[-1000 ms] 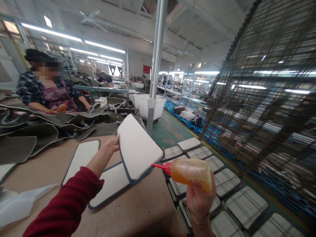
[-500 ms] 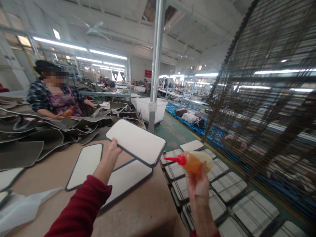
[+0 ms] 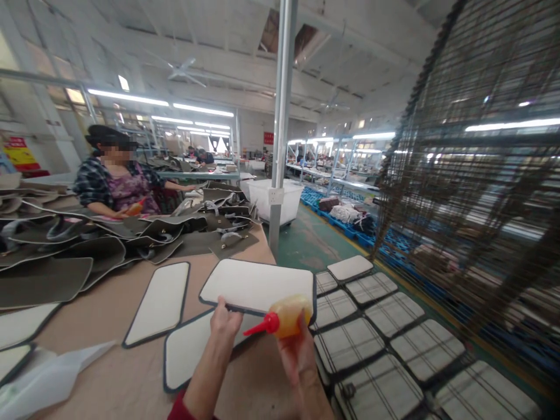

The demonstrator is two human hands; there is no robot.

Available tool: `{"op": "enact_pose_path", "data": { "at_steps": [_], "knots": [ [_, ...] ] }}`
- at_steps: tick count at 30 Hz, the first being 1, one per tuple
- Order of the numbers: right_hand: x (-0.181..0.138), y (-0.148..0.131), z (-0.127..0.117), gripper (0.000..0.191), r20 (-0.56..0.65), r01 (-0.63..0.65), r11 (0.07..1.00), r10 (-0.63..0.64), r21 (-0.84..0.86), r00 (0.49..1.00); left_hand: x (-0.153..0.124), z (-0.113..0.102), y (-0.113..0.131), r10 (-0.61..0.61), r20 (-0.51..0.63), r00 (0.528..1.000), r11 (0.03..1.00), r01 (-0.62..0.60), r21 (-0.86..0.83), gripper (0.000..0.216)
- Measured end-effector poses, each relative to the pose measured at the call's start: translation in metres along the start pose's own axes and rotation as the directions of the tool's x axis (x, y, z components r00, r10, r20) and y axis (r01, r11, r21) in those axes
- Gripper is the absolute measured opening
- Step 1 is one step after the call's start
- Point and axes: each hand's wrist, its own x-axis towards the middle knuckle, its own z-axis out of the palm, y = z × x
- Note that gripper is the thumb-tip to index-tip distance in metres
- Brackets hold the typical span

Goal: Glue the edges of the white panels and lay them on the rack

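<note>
My left hand (image 3: 225,322) grips the near edge of a white mat panel with dark piping (image 3: 258,284) and holds it nearly flat above the brown worktable (image 3: 109,373). My right hand (image 3: 294,345) is closed around an amber squeeze bottle with a red nozzle (image 3: 282,317), whose tip points left toward my left hand, just below the panel's near edge. Two similar white panels (image 3: 160,303) lie flat on the table under and beside the held one.
Dark grey mats (image 3: 79,245) are piled at the table's far left, where a seated person (image 3: 118,181) works. Checked panels (image 3: 371,326) cover the floor on the right. A tall wire rack (image 3: 476,192) stands far right. A steel post (image 3: 282,122) and a white bin (image 3: 266,195) stand behind.
My left hand has tilted the panel from upright to nearly flat and lowered it. My right hand has brought the bottle left and closer, under the panel's edge.
</note>
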Motion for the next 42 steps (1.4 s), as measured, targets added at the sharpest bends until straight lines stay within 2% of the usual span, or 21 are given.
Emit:
{"op": "enact_pose_path", "data": {
  "at_steps": [2,3,5,7,9,11,12,14,16,17,18,20,23,28,31,34,36,38,40,42],
  "knots": [
    [0.01,0.0,-0.007,0.045,-0.015,-0.006,1.0,0.006,-0.023,1.0,-0.009,-0.013,0.001,0.027,-0.016,1.0,1.0,-0.027,-0.008,0.029],
    [0.014,0.0,-0.012,0.045,-0.024,-0.011,0.999,0.01,-0.034,1.0,-0.014,-0.022,0.003,0.005,0.02,1.0,1.0,-0.006,0.017,0.026],
    [0.022,0.001,-0.021,0.043,-0.038,-0.022,0.999,0.02,-0.045,0.999,-0.023,-0.046,0.01,-0.116,0.125,0.985,0.985,0.098,0.143,0.02],
    [0.028,0.001,-0.027,0.043,-0.046,-0.04,0.998,0.038,-0.048,0.998,-0.03,-0.073,0.022,-0.236,0.16,0.959,0.923,0.169,0.347,0.02],
    [0.03,0.002,-0.03,0.044,-0.054,-0.059,0.997,0.056,-0.056,0.997,-0.032,-0.095,0.04,-0.203,0.122,0.971,0.823,0.102,0.558,0.028],
    [0.031,0.003,-0.03,0.045,-0.059,-0.076,0.995,0.072,-0.069,0.996,-0.031,-0.103,0.062,-0.053,0.16,0.986,0.687,-0.08,0.722,0.038],
    [0.03,0.005,-0.03,0.045,-0.059,-0.083,0.994,0.078,-0.077,0.995,-0.028,-0.099,0.072,0.048,0.208,0.977,0.616,-0.193,0.763,0.042],
    [0.029,0.008,-0.027,0.046,-0.062,-0.098,0.99,0.092,-0.1,0.994,-0.021,-0.077,0.088,0.21,0.343,0.916,0.457,-0.402,0.794,0.047],
    [0.026,0.012,-0.025,0.047,-0.066,-0.116,0.985,0.109,-0.131,0.992,-0.009,-0.042,0.094,0.246,0.466,0.85,0.33,-0.526,0.784,0.052],
    [0.025,0.014,-0.024,0.048,-0.065,-0.126,0.981,0.118,-0.149,0.991,-0.003,-0.023,0.092,0.224,0.497,0.838,0.301,-0.545,0.783,0.054],
    [0.024,0.015,-0.024,0.047,-0.06,-0.132,0.977,0.124,-0.17,0.991,0.004,-0.006,0.089,0.218,0.524,0.824,0.29,-0.567,0.771,0.055],
    [0.021,0.015,-0.024,0.042,-0.036,-0.132,0.968,0.127,-0.213,0.991,0.018,0.024,0.078,0.154,0.543,0.826,0.333,-0.561,0.758,0.05],
    [0.015,0.011,-0.022,0.036,-0.008,-0.124,0.962,0.126,-0.245,0.992,0.032,0.047,0.065,0.031,0.57,0.821,0.372,-0.538,0.756,0.032],
    [0.007,0.0,-0.015,0.042,-0.008,-0.068,0.977,0.068,-0.204,0.998,0.035,0.057,0.069,-0.19,0.602,0.775,0.38,-0.508,0.773,0.011],
    [0.0,-0.01,-0.02,0.038,-0.02,-0.046,0.976,0.043,-0.211,0.999,0.031,0.058,0.079,-0.304,0.598,0.742,0.382,-0.48,0.79,0.01],
    [-0.009,-0.033,-0.027,0.036,-0.05,0.003,0.972,-0.015,-0.234,0.999,0.023,0.059,0.092,-0.375,0.62,0.69,0.306,-0.539,0.785,0.014],
    [-0.012,-0.056,-0.024,0.038,-0.072,0.089,0.963,-0.111,-0.256,0.991,0.014,0.059,0.1,-0.413,0.623,0.664,0.258,-0.57,0.78,0.014],
    [-0.012,-0.082,-0.012,0.04,-0.049,0.237,0.928,-0.262,-0.289,0.964,0.004,0.059,0.108,-0.455,0.604,0.654,0.254,-0.555,0.792,0.015],
    [-0.007,-0.107,0.006,0.046,0.021,0.404,0.858,-0.419,-0.316,0.908,-0.007,0.061,0.113,-0.487,0.573,0.659,0.279,-0.504,0.817,0.018],
    [-0.001,-0.127,0.025,0.049,0.098,0.519,0.78,-0.521,-0.349,0.848,-0.017,0.063,0.116,-0.512,0.526,0.679,0.313,-0.424,0.85,0.021]
  ]
}}
